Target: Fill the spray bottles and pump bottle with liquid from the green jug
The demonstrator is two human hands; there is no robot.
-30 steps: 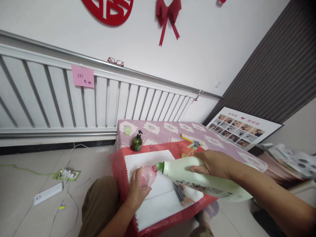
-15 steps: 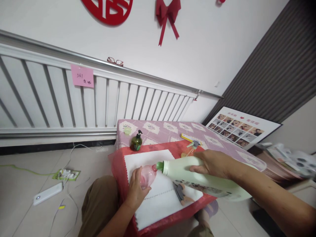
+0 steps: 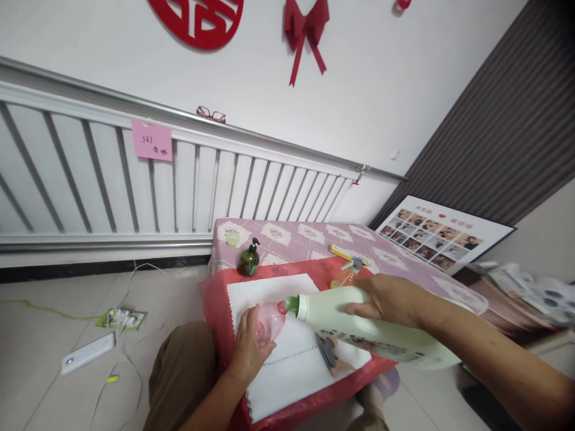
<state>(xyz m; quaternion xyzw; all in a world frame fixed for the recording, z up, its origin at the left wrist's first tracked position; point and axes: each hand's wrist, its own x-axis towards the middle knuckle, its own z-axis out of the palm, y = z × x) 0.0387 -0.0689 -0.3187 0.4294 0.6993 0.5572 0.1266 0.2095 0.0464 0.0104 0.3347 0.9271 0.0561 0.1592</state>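
My left hand (image 3: 250,350) is wrapped round a clear pink bottle (image 3: 272,322), which leans to the right over the white sheet. My right hand (image 3: 386,299) grips a large pale green bottle (image 3: 345,311) from above and holds it nearly level. Its green spout (image 3: 291,304) meets the mouth of the pink bottle; whether liquid is flowing I cannot tell. Behind the green bottle, partly covered, lies an orange spray bottle (image 3: 345,274). A dark green pump bottle (image 3: 249,258) stands beyond the sheet, and near it is a small pale green cap-like piece (image 3: 232,240).
A white scalloped sheet (image 3: 287,389) lies on red plastic (image 3: 323,398) over a table with a purple patterned cloth (image 3: 296,239). A yellow-and-white stick-like item (image 3: 345,254) lies farther back. Cables, a power strip (image 3: 121,318) and a white power bank (image 3: 88,353) are on the floor at left.
The view has shifted very slightly. Both hands keep their hold, and the two bottles stay mouth to mouth as before.
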